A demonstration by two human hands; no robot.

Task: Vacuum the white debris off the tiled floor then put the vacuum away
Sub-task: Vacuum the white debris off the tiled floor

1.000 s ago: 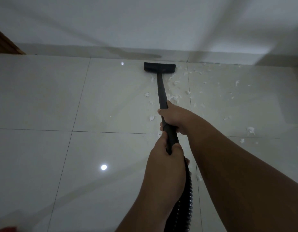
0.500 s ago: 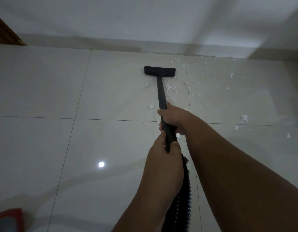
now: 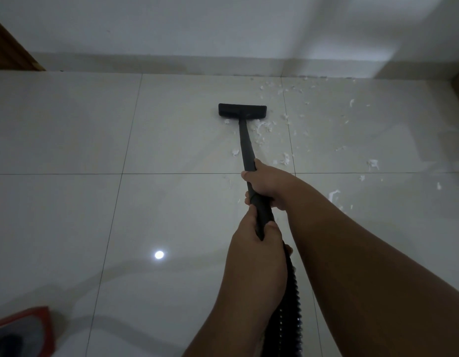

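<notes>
Across the tiled floor (image 3: pixel 68 137) white debris (image 3: pixel 261 127) lies scattered upper right, so the right hand (image 3: pixel 268 184) and left hand (image 3: pixel 254 251) both clasp the vacuum wand (image 3: pixel 246 145), seemingly to steer its nozzle (image 3: pixel 242 110), upper centre, into it.

Glossy tiled floor (image 3: pixel 68 215), ribbed black hose (image 3: pixel 291 300)

Both hands grip black vacuum wand (image 3: pixel 246 145): right hand (image 3: pixel 268 182) ahead, left hand (image 3: pixel 256 249) behind at ribbed hose (image 3: pixel 287 305). Floor nozzle (image 3: pixel 242 110) flat on tiled floor (image 3: pixel 68 124); white debris (image 3: pixel 261 128) scattered beside it and rightward.
</notes>
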